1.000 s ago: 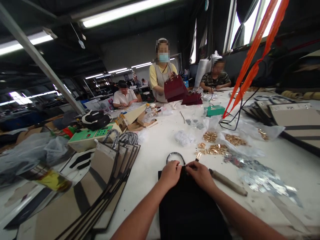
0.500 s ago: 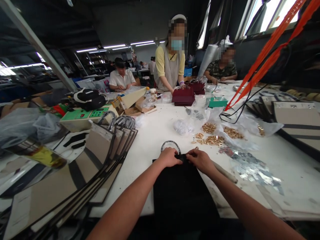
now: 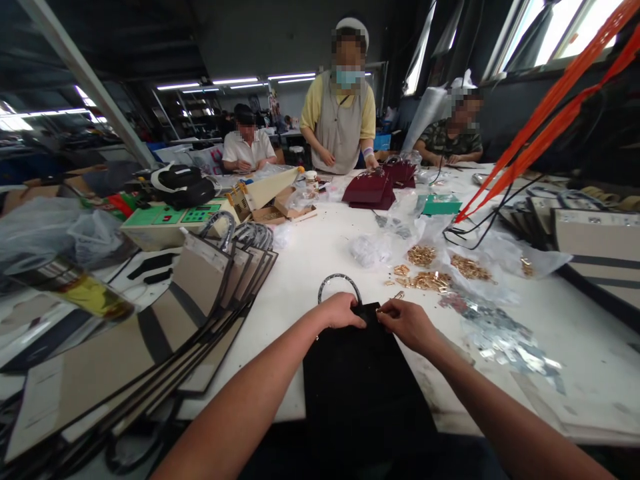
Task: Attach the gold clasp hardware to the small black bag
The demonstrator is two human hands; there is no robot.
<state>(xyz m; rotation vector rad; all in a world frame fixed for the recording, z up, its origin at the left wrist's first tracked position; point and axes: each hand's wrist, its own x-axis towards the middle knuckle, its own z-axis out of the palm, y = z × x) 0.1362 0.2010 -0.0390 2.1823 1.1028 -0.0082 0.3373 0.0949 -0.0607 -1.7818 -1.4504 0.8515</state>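
Observation:
A black bag [image 3: 357, 373] lies flat on the white table [image 3: 310, 267] in front of me, its curved handle [image 3: 339, 279] pointing away. My left hand [image 3: 341, 311] is closed on the bag's top edge at the handle's base. My right hand [image 3: 407, 323] pinches a small gold metal fitting [image 3: 399, 295] against the same top edge, just to the right. The two hands are a few centimetres apart.
Piles of gold fittings [image 3: 426, 279] and silver pieces [image 3: 505, 343] lie to the right. Stacked tan and black bags [image 3: 200, 300] fan out on the left beside a green machine [image 3: 170, 223]. Three other people work at the far end, by maroon handbags [image 3: 373, 188]. Orange straps [image 3: 545, 107] hang at right.
My view has dropped and my hands have slid slightly nearer along the bag's top. The person in yellow has set the maroon handbag down on the table.

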